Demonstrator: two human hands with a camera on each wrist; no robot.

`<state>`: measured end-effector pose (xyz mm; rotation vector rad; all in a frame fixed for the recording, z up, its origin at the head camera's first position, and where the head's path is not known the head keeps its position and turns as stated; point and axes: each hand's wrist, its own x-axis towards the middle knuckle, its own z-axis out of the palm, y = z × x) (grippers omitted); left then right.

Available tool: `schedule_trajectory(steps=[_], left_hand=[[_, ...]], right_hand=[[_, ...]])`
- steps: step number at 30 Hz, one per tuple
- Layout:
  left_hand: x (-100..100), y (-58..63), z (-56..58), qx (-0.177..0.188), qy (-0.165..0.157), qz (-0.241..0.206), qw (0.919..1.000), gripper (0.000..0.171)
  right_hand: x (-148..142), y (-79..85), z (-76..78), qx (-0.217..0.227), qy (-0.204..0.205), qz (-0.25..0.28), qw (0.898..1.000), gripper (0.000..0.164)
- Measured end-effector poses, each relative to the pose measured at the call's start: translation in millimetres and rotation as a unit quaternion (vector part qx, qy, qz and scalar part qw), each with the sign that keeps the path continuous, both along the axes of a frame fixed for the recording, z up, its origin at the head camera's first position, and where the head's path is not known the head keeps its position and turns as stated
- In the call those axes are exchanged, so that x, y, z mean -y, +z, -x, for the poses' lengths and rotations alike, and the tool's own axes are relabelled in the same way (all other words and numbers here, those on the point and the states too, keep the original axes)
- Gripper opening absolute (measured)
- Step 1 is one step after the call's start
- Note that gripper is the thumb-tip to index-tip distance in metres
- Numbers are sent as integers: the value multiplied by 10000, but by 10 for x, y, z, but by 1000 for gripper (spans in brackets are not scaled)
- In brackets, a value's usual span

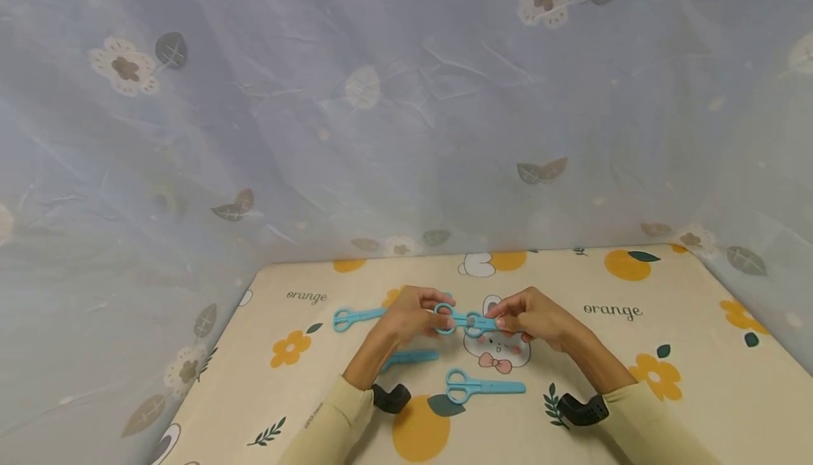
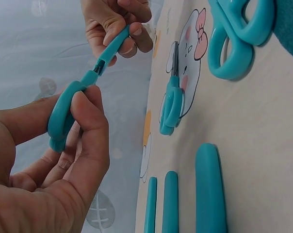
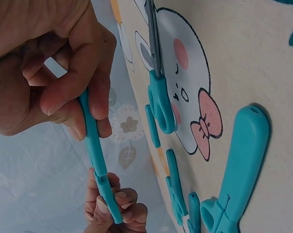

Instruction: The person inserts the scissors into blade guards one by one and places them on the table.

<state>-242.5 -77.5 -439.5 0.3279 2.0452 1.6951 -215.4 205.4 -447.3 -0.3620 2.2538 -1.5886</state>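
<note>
My left hand (image 1: 416, 315) pinches the turquoise finger loops of a pair of scissors (image 2: 64, 114) between thumb and fingers, above the table. Pinched in my right hand (image 1: 532, 318) is the turquoise blade cover (image 3: 91, 138) at the other end of these scissors. A short bit of dark metal shows between cover and handle in the left wrist view. Below the hands, another pair of scissors (image 3: 161, 104) lies on the table with its metal blades bare.
Covered turquoise scissors lie around the hands: one pair (image 1: 492, 387) in front, one (image 1: 358, 315) at the left, one (image 1: 413, 356) partly behind the left forearm. The patterned tablecloth (image 1: 546, 352) ends at a pale curtain (image 1: 406, 133) behind.
</note>
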Motion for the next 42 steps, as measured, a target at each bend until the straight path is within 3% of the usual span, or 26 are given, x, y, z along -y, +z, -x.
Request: schedule_trajectory(steps=[6,13,22,32,42], left_hand=[[17,50,22,40,37,-29,10000,37],[-17,-26,5,155,-19,-58,9999,41],[-80,-7,-16,-224,-9,46,9997,31],[-82,-53,-91,104,258,-88,9996,33],[-116,-45,-97,-55,104,-128,9998,37]], right_hand=[[26,46,37,-59,-34,24,10000,27],[27,-15,-9,-104,-267,-104,9995,22],[-3,-21,-15,-65,-226,-72,9997,24],[79,-88,-43,-415,-313,11,9986,20],[46,-73,-23,-211,-197,-20,9996,22]])
